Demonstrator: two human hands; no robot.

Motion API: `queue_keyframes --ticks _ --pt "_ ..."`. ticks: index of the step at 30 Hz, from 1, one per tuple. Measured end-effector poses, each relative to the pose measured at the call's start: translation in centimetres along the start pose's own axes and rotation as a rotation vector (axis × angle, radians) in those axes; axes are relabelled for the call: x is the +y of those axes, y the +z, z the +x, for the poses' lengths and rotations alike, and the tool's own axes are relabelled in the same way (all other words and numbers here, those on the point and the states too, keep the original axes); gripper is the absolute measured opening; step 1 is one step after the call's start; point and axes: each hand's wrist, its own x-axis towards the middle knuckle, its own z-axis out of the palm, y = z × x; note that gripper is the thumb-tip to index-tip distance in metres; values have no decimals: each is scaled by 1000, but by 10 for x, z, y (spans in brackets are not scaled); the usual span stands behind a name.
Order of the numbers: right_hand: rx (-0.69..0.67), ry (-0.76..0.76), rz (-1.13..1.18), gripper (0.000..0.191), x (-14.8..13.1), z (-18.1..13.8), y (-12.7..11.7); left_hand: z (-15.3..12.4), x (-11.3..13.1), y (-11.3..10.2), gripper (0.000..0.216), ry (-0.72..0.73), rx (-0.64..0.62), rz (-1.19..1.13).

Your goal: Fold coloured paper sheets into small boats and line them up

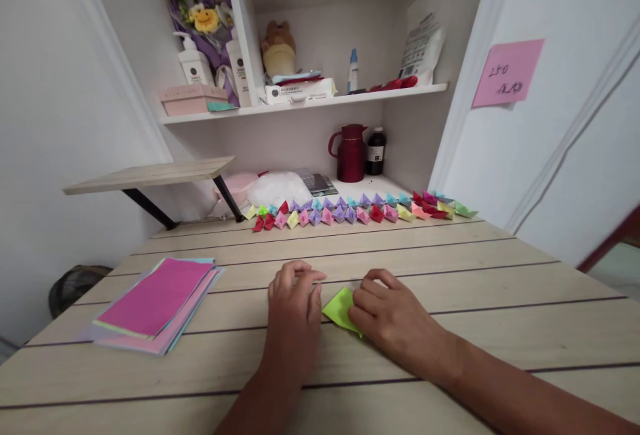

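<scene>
A small folded piece of lime-green paper (341, 308) lies on the wooden table (450, 268) between my two hands. My left hand (293, 308) rests to its left, fingers curled and pressed down on the paper's left edge. My right hand (387, 315) covers its right side, fingers bent and pinching the paper against the table. Part of the paper is hidden under both hands.
A stack of coloured paper sheets (157, 302), magenta on top, lies at the left. Two rows of small folded paper shapes (350, 212) line the table's far edge. Behind stand a red jug (350, 152), a dark bottle (376, 150) and cluttered shelves. A pink note (507, 72) is on the right wall.
</scene>
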Motion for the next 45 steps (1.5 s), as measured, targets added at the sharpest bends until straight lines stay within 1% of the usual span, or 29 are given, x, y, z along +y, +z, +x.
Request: queue_keyframes --ticks 1,3,6,8,9,11,13,15,17,19,22,24,29,31,34,35,36,38,41,43,45 --pt "-23 -20 0 25 -3 0 2 -1 -1 0 22 24 -49 33" --pt "-47 -7 25 24 -6 -1 7 -3 -3 0 23 64 -161 57" --pt "-81 73 105 19 -6 -3 10 -3 -3 -1 21 116 -320 73" --pt "-137 160 216 12 -4 -4 9 -3 -2 -1 19 114 -408 98" --pt "-175 214 293 13 -2 -5 8 -4 -2 -1 19 100 -442 105" --pt "-249 322 462 22 3 -6 4 -4 -2 -2 19 62 -485 92" --pt "-285 399 584 24 9 -8 2 -4 -4 -2 17 35 -505 55" --pt "-296 446 637 15 15 -10 1 -4 -6 -2 15 21 -517 20" --pt "-298 497 652 5 19 -11 0 -3 -9 -1 22 7 -518 1" --pt "-294 548 662 9 20 -11 1 -1 -10 1 23 -19 -502 -3" --pt "-279 595 668 16 20 -10 1 1 -9 8 5 -75 -461 15" --pt "-282 610 651 17 19 -10 2 1 -8 13 7 -96 -427 37" --pt "-314 594 539 19 18 -9 4 -2 -4 24 12 -81 -350 157" --pt "-325 580 475 18 17 -9 6 -2 -4 25 16 -69 -354 205" --pt "-320 589 444 8 16 -11 6 0 -5 26 18 -75 -377 243" --pt "-307 606 456 9 16 -12 6 1 -5 26 18 -78 -382 249" --pt "-290 624 474 15 15 -12 5 1 -5 26 18 -77 -386 253" --pt "-259 632 512 24 15 -12 4 1 -5 26 17 -72 -386 256" --pt "-252 546 531 18 14 -12 2 0 -5 26 14 -77 -371 242" --pt "-270 497 525 15 15 -11 2 -1 -4 24 7 -76 -359 185" --pt "-287 486 532 15 16 -11 2 -1 -4 21 15 -33 -364 92"
